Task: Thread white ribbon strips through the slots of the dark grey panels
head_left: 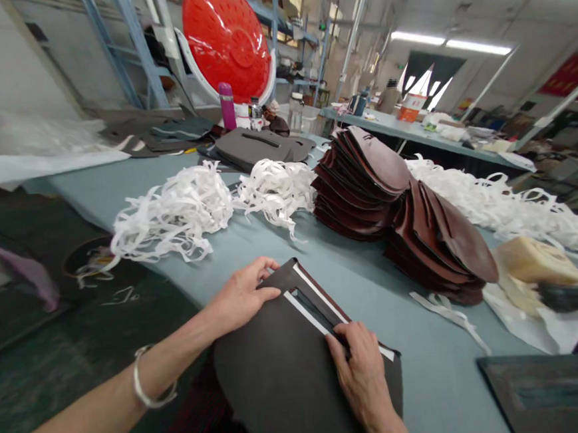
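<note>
A dark grey panel [281, 370] with a long slot and a rounded lower edge lies at the near table edge. White strips [309, 315] run along both sides of the slot, and a thin brown edge shows behind its far side. My left hand [248, 293] grips the panel's upper left corner, thumb on top and fingers around the edge. At the slot's right end, my right hand [361, 371] is closed on the panel, with thumb and fingers bent over the strip. Its fingertips are partly hidden.
Stacked brown leather pieces [435, 232] stand ahead on the blue-grey table [363, 271]. White strip piles [178, 212] lie to the left and back right. A yellowish block [537, 260] and a dark slotted plate [557, 389] are at right. Behind are grey panels [253, 146] and a purple bottle [227, 106].
</note>
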`<state>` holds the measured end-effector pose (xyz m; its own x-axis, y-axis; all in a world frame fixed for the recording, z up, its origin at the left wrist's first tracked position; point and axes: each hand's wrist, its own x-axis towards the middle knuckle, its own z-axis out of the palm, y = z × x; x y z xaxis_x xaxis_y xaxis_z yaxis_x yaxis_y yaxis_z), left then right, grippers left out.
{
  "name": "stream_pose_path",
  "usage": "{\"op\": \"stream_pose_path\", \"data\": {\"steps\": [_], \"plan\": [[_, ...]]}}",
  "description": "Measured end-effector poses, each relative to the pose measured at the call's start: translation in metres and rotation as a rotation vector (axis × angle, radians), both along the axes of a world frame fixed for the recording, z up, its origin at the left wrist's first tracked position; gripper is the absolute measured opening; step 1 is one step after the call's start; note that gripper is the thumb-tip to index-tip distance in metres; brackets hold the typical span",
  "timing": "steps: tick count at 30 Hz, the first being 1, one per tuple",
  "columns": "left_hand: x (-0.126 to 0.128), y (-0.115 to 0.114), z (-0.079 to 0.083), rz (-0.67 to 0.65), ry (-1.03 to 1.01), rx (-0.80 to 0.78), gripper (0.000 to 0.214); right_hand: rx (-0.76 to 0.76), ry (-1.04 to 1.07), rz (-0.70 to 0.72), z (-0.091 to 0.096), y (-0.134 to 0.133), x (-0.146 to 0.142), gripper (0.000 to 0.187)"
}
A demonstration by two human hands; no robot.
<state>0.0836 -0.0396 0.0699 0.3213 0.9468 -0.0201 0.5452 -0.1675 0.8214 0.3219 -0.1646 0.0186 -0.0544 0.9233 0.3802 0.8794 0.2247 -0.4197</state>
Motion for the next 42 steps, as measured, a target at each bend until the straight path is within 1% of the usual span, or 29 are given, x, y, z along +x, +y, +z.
{"op": "stream_pose_path", "data": {"steps": [1, 3, 5, 6, 8, 10, 12, 14, 18, 21, 23, 26, 30, 33, 36, 39, 42], "plan": [[-0.001, 0.008, 0.004, 0.009, 0.006, 0.029, 0.032, -0.006, -0.006, -0.009, 0.000, 0.000, 0.001, 0.012], [-0.004, 0.024, 0.009, 0.057, 0.080, 0.133, 0.031, -0.015, -0.021, -0.010, -0.002, 0.001, 0.003, 0.016], [-0.008, 0.033, 0.006, 0.094, 0.183, 0.273, 0.032, 0.001, -0.053, -0.005, -0.005, 0.003, 0.003, 0.020], [-0.009, 0.033, 0.001, 0.083, 0.216, 0.335, 0.033, 0.018, -0.079, -0.006, -0.007, 0.003, 0.003, 0.022], [-0.010, 0.027, -0.013, -0.003, 0.231, 0.406, 0.031, 0.054, -0.144, -0.030, -0.011, 0.006, -0.001, 0.024], [-0.007, 0.014, -0.030, -0.095, 0.219, 0.423, 0.023, 0.074, -0.205, -0.074, -0.013, 0.009, -0.007, 0.025], [-0.004, 0.001, -0.044, -0.111, 0.209, 0.435, 0.016, 0.074, -0.252, -0.112, -0.013, 0.017, -0.016, 0.024], [-0.002, -0.006, -0.050, -0.082, 0.195, 0.459, 0.013, 0.056, -0.286, -0.130, -0.011, 0.028, -0.029, 0.022], [-0.004, -0.006, -0.050, -0.064, 0.178, 0.470, 0.015, 0.013, -0.312, -0.132, -0.006, 0.064, -0.060, 0.013], [-0.006, -0.005, -0.048, -0.061, 0.194, 0.467, 0.015, 0.006, -0.291, -0.088, -0.006, 0.090, -0.080, 0.016], [-0.006, -0.006, -0.047, -0.074, 0.215, 0.479, 0.020, 0.013, -0.283, -0.041, -0.006, 0.101, -0.088, 0.021], [-0.004, -0.007, -0.047, -0.112, 0.274, 0.522, 0.028, 0.017, -0.307, -0.001, -0.006, 0.105, -0.096, 0.026], [0.000, -0.006, -0.048, -0.139, 0.378, 0.593, 0.023, 0.035, -0.505, 0.002, 0.002, 0.094, -0.103, 0.024], [0.003, -0.006, -0.049, -0.148, 0.442, 0.638, 0.023, 0.018, -0.618, 0.007, 0.007, 0.076, -0.097, 0.023], [0.004, -0.008, -0.048, -0.139, 0.476, 0.659, 0.024, 0.036, -0.664, 0.028, 0.003, 0.047, -0.070, 0.028], [0.004, -0.009, -0.048, -0.141, 0.487, 0.661, 0.025, 0.101, -0.645, 0.081, -0.004, 0.007, -0.029, 0.036], [0.005, -0.009, -0.049, -0.157, 0.493, 0.644, 0.026, 0.110, -0.623, 0.128, -0.008, -0.027, 0.005, 0.038]]}}
